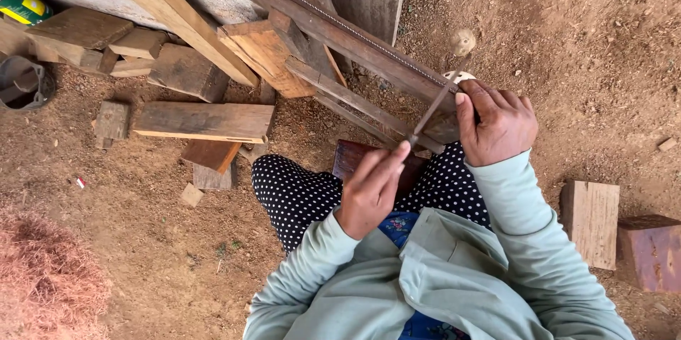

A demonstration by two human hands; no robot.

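Observation:
A long saw blade (340,24) with small teeth is set in a dark wooden frame (369,63) that slants from the top centre down to my lap. A thin metal file (430,109) lies across the blade's lower end. My left hand (372,187) pinches the file's near tip. My right hand (496,123) grips its far end, with a round wooden handle (462,42) just beyond. I sit with dotted trousers (298,194) over a dark wooden block (351,159).
Offcuts and planks (202,121) lie on the sawdust-covered ground to the left. A green can (23,3) and a dark pot (25,83) sit far left. Two wooden blocks (591,221) stand at the right. Reddish shavings (42,276) pile up bottom left.

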